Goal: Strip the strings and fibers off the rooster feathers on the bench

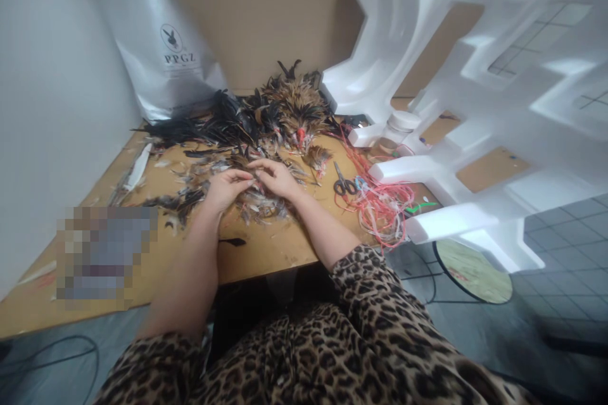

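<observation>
My left hand [228, 188] and my right hand [276, 178] come together over a pile of loose feathers [261, 210] on the wooden table. The left thumb and fingertips are pinched close to the right fingertips. My right fingers are bent inward and drawn together. Whatever lies between the fingertips is too small and blurred to make out. Just beyond the hands, dark feather bunches [228, 123] and a brown bunch [297, 101] with a red-bound base are heaped. A smaller brown feather bunch [317, 158] lies right of the hands.
Black-handled scissors [345, 182] lie right of my hands, beside tangled pink and white strings [380, 205]. A white moulded foam piece [456, 171] leans over the table's right side. A silver bag [166, 44] stands at the back left. A white feather [139, 166] lies below it.
</observation>
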`<control>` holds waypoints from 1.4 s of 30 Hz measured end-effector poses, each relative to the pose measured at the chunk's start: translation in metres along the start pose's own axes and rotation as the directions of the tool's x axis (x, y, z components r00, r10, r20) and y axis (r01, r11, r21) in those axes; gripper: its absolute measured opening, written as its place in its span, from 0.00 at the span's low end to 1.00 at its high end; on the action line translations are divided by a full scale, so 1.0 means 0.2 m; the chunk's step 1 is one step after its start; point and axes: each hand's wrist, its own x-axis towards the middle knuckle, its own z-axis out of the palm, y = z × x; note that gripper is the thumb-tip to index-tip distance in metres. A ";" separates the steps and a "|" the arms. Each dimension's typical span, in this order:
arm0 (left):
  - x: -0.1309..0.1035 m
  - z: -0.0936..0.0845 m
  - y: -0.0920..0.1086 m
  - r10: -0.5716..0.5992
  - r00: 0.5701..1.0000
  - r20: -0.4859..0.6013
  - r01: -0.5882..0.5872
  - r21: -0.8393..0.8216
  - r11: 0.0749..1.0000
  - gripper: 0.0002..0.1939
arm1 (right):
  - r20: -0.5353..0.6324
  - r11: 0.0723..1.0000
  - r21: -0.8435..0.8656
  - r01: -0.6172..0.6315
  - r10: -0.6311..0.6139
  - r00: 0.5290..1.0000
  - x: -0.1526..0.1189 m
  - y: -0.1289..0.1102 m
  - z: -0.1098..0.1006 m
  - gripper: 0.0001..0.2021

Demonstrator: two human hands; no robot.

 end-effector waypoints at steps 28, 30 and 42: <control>-0.02 0.01 0.02 0.570 0.820 0.050 -0.416 0.736 0.534 0.05 | 0.013 0.994 -0.099 -0.052 0.054 0.998 0.02 0.08 0.05 0.10; -0.02 0.00 0.02 0.571 0.818 0.060 -0.412 0.755 0.511 0.05 | 0.026 0.994 -0.095 -0.058 0.061 0.998 0.02 0.07 0.04 0.10; 0.00 -0.01 -0.02 0.565 0.824 0.034 -0.406 0.731 0.549 0.06 | -0.031 0.944 -0.331 0.006 -0.017 0.999 0.01 0.04 0.06 0.07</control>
